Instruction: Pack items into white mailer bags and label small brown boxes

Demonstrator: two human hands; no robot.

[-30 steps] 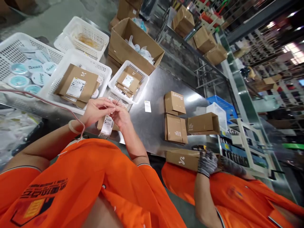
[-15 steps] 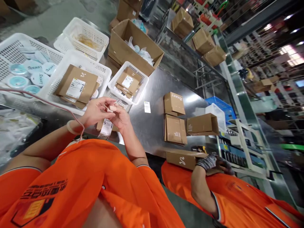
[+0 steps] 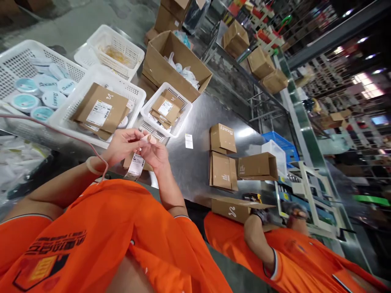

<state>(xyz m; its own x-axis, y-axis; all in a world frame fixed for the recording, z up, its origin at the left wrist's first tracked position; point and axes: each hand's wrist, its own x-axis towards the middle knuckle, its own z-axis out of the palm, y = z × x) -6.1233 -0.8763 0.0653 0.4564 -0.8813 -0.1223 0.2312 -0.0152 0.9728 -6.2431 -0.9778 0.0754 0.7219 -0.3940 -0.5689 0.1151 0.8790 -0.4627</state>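
My left hand (image 3: 124, 143) and my right hand (image 3: 156, 154) meet at the table's near edge, fingers closed. Between the fingertips is a small pale piece (image 3: 150, 139), perhaps paper; its kind is unclear. Beneath the hands a printed label (image 3: 136, 163) lies against a brown carton (image 3: 148, 167), which the hands partly hide. Just beyond them, a white basket (image 3: 139, 94) bears flat cardboard packages (image 3: 114, 106), the top one labelled. To the right of it, a smaller white basket (image 3: 188, 110) contains more labelled packages (image 3: 171, 103).
A loose label (image 3: 188, 141) lies on the metal table (image 3: 195, 179). Cartons (image 3: 222, 138) stand further right, near a co-worker (image 3: 259, 240) handling a long box (image 3: 229, 209). At left, a basket (image 3: 18, 53) contains round blue-lidded tubs (image 3: 26, 101). A red cord (image 3: 61, 130) crosses my left wrist.
My fingers have shifted slightly around the small pale piece, which stays between them. The co-worker's one hand has moved away from the long box to the right. The view has shifted slightly.
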